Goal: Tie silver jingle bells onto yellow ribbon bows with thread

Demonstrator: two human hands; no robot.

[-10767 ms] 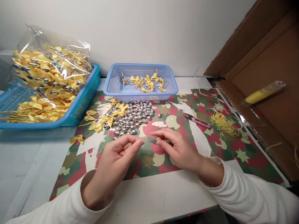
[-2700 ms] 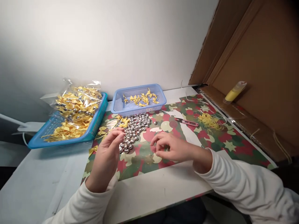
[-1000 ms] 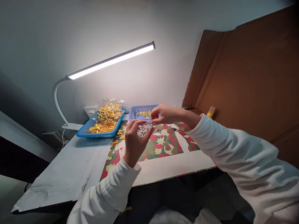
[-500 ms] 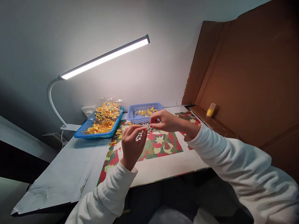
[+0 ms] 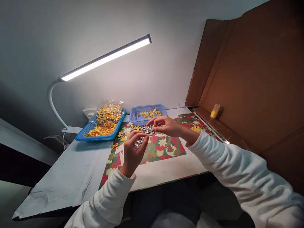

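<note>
My left hand [image 5: 134,151] is held above the front of a patterned red, green and cream sheet, thumb and forefinger pinched together. Whatever lies between those fingertips is too small to make out. My right hand [image 5: 167,126] reaches in from the right over a pile of small silver bells [image 5: 147,130]. Its fingers are a little apart, and I see nothing between them. Small yellow ribbon bows [image 5: 123,136] lie just left of the bells. One single bow [image 5: 114,145] rests nearer the sheet's left edge.
A blue basket [image 5: 82,136] heaped with yellow bows stands at the left. Behind the bells is a lighter blue basket [image 5: 163,110] with bows inside. A lamp [image 5: 106,58] hangs overhead. More bows [image 5: 196,128] lie beyond my right wrist. A yellow bottle [image 5: 214,112] stands by the cardboard [image 5: 251,76].
My hands have drawn slightly apart. The right fingers have parted and stretch further left over the bells; the left hand has shifted slightly down and left. Bows now show beyond my right wrist.
</note>
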